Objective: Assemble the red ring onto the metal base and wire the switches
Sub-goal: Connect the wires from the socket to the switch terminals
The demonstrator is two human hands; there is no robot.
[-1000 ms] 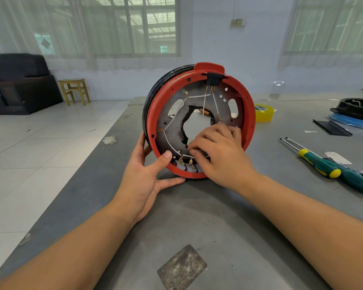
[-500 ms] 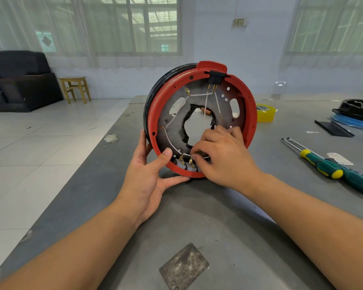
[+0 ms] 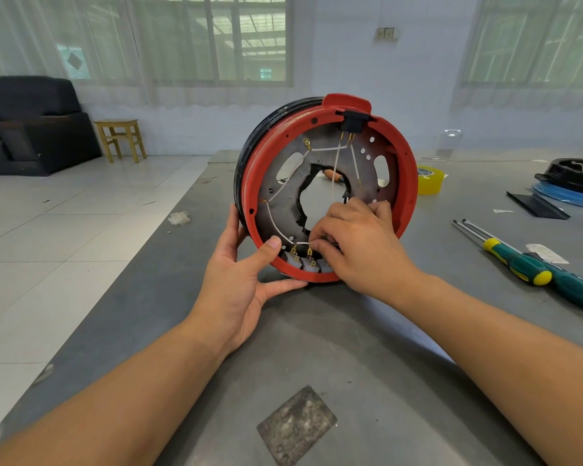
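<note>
The red ring stands on edge on the grey table, fitted round the grey metal base with a black rim behind it. White wires run from a black connector at the top to grey switches at the bottom. My left hand steadies the ring's lower left edge, thumb on the rim. My right hand is inside the ring, its fingertips pinching a wire end at the switches.
Two green-handled screwdrivers lie at the right. A yellow tape roll sits behind the ring. A black and blue assembly and a black strip are at the far right. A metal plate lies near me.
My right hand's fingers have curled in and slid down toward the switches at the ring's bottom. My left hand and the ring stay as they were.
</note>
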